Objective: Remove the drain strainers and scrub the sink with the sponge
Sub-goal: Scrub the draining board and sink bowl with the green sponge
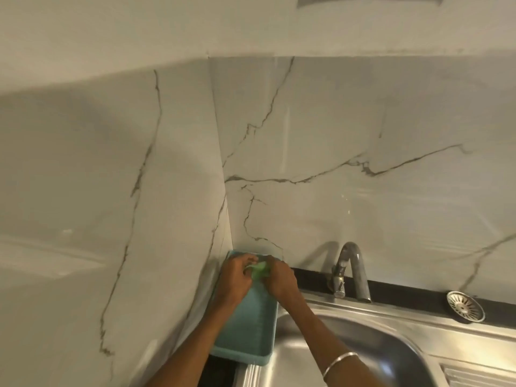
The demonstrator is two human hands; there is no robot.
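A green sponge (260, 269) is held between both hands above the far end of a teal tray (245, 331) in the wall corner. My left hand (237, 275) pinches its left side and my right hand (280, 279) grips its right side. One round metal drain strainer (465, 306) lies on the black counter strip behind the sink, at the right. The steel sink (371, 344) sits below my right forearm; its drain is out of view.
A curved metal faucet (352, 270) rises at the sink's back rim, right of my hands. Marble-look wall tiles (363, 163) meet in a corner just behind the tray. The ribbed drainboard (474, 375) is at the bottom right.
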